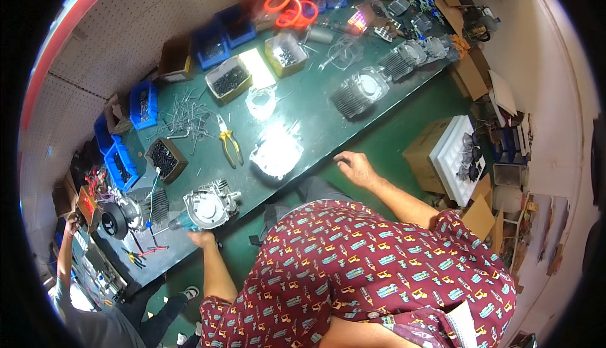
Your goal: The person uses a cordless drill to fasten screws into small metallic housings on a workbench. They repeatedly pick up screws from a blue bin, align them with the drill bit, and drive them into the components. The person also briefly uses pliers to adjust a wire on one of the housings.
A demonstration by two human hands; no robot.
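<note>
My left hand point(202, 238) is at the bench's front edge, against the back end of a teal power screwdriver point(183, 221). Its fingers are mostly hidden, so whether it grips the tool cannot be made out. The screwdriver's long bit points left. Just above the hand lies a grey metal engine housing point(209, 206). My right hand point(357, 169) hangs by the front edge, fingers loosely bent and a little apart, with nothing visible in it. Closest to it on the bench is a brightly lit metal housing point(276, 152). Yellow-handled pliers point(228, 141) lie behind.
Bins of small black screws point(228, 80) and blue bins point(144, 104) line the back. Loose hex keys point(186, 116) are heaped mid-bench. Finned engine cylinders point(360, 92) stand at the right. A carton with a white foam tray point(451, 159) is beyond my right arm. Another person point(95, 323) works at lower left.
</note>
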